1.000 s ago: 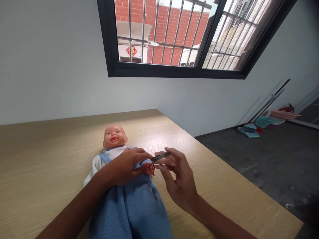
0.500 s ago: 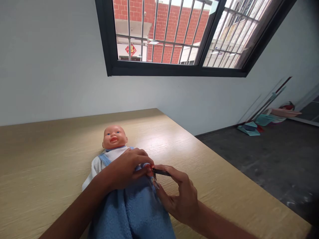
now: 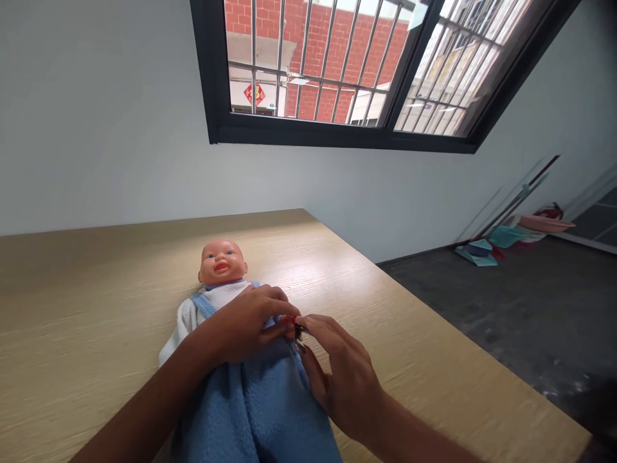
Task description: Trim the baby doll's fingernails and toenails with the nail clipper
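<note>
A doll (image 3: 260, 399) in a white top and blue fleece overalls lies on its back on the wooden table (image 3: 96, 308), its head toward the wall. My left hand (image 3: 248, 321) rests across its chest, thumb and fingers closed around the doll's hand (image 3: 288, 323). Pinched between thumb and fingers of my right hand (image 3: 342, 366) is a small nail clipper (image 3: 299, 334), its end against the doll's fingers. Most of the clipper is hidden by my fingers. Whether its jaws touch a fingertip I cannot tell.
Beyond the table rises a white wall with a dark-framed, barred window (image 3: 308, 135). The table's right edge slants down toward a dark floor (image 3: 482, 308). Dustpans (image 3: 477, 253), long handles and a pink basin (image 3: 544, 224) stand by the far wall.
My right fingers have pressed closer together on the nail clipper, and its dark lever, plain before, is now mostly covered. My left hand keeps its hold. The camera view has shifted slightly.
</note>
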Motion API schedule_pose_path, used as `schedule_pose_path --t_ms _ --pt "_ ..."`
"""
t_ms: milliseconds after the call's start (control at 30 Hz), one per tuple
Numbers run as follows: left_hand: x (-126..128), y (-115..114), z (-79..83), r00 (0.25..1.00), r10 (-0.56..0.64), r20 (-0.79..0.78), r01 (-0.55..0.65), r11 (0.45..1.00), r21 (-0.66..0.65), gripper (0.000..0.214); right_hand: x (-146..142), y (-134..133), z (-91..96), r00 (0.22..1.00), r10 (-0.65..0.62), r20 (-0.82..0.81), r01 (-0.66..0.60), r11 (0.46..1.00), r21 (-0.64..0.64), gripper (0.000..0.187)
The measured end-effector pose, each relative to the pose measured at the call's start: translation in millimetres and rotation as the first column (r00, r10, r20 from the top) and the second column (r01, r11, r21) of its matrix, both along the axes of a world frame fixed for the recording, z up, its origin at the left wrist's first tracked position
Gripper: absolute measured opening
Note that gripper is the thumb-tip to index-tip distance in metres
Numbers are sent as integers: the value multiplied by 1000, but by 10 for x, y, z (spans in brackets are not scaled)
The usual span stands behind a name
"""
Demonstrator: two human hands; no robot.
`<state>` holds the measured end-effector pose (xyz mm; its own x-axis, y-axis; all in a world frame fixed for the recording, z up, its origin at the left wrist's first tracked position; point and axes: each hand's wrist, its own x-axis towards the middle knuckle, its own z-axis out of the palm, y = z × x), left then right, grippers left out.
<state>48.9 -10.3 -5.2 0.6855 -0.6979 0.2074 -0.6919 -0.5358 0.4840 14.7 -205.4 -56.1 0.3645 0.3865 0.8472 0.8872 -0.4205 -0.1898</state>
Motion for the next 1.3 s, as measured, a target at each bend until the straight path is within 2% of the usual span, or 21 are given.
schedule_pose_path --t_ms 133,233,333,433,533,800,1067,1300 --pt "2 -1 13 1000 5 3 -5 1000 9 15 -24 42 69 999 -27 -18 26 999 -46 42" --pt "-3 -1 18 1000 5 2 -5 1000 21 16 -12 43 66 996 3 -84 -5 1000 -21 38" --pt "-13 -6 11 1000 13 8 -14 998 58 18 17 4 -3 973 23 -231 13 988 151 35" --pt "-19 -12 0 1000 22 13 -23 997 74 23 49 -44 -91 950 39 -311 71 939 336 37" --pt "-18 -11 -3 1000 30 -3 -30 999 10 24 65 -57 -146 948 79 -308 55 913 405 39" --pt "-15 -15 -1 999 25 -21 -26 999 -39 17 17 -37 -169 988 56 -145 -6 947 322 52" --pt "6 -12 -14 999 27 -28 -28 999 -41 17 35 -35 -101 998 39 52 -49 979 196 49" --pt "4 -8 -19 999 18 -35 -20 998 -52 19 32 -19 -80 998 30 47 -38 980 193 47"
